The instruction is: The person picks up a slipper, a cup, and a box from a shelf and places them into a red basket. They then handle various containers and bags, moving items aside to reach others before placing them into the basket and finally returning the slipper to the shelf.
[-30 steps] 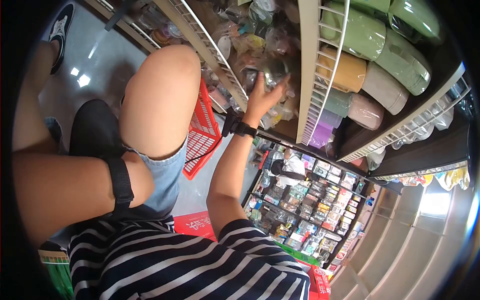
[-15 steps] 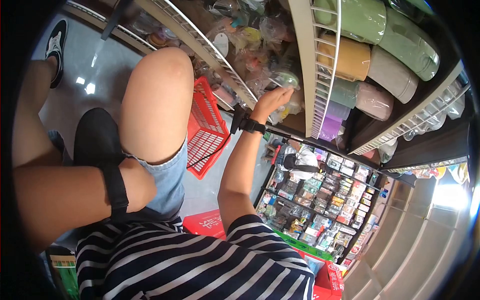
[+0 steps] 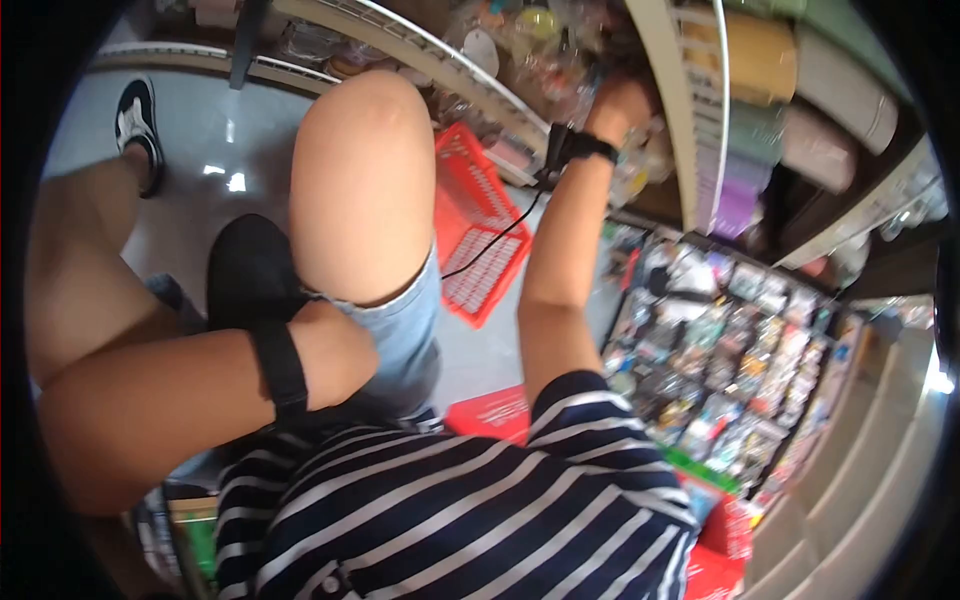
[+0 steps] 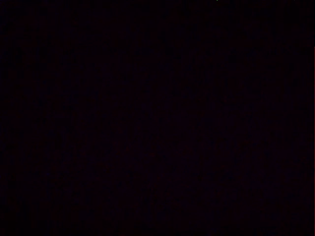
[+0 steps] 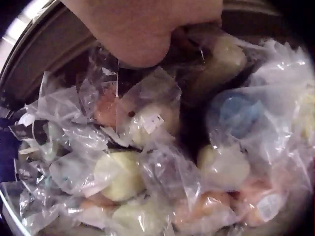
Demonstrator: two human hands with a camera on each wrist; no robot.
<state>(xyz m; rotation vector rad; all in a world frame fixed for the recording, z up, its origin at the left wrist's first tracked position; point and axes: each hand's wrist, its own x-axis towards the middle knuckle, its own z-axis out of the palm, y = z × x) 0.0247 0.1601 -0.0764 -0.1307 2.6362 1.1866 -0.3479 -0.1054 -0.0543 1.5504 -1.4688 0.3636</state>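
My right hand (image 3: 625, 105) reaches into a shelf bin, blurred in the head view. Seen from the right wrist, the same hand (image 5: 142, 29) hangs over clear plastic-wrapped pieces, its fingers curled at the wrapper of a pale yellow item (image 5: 229, 54); its fingertips are hidden. Below lie more wrapped round pieces, among them a blue one (image 5: 238, 115) and a yellow one (image 5: 118, 174). My left hand (image 3: 335, 355) rests bent at the lap by the thigh, black strap at its wrist and fingers hidden. The left wrist view is dark.
A red plastic basket (image 3: 480, 260) stands on the floor beside the knee. White wire edging (image 3: 722, 110) fronts the shelf, with wrapped bottle-like goods (image 3: 830, 150) beyond it. A rack of small packaged goods (image 3: 710, 350) stands farther off. Another shoe (image 3: 138, 130) is on the floor.
The right hand has moved deeper into the shelf, away from where it touched a shiny greenish round item. The head view has shifted, and the left hand stays at the lap.
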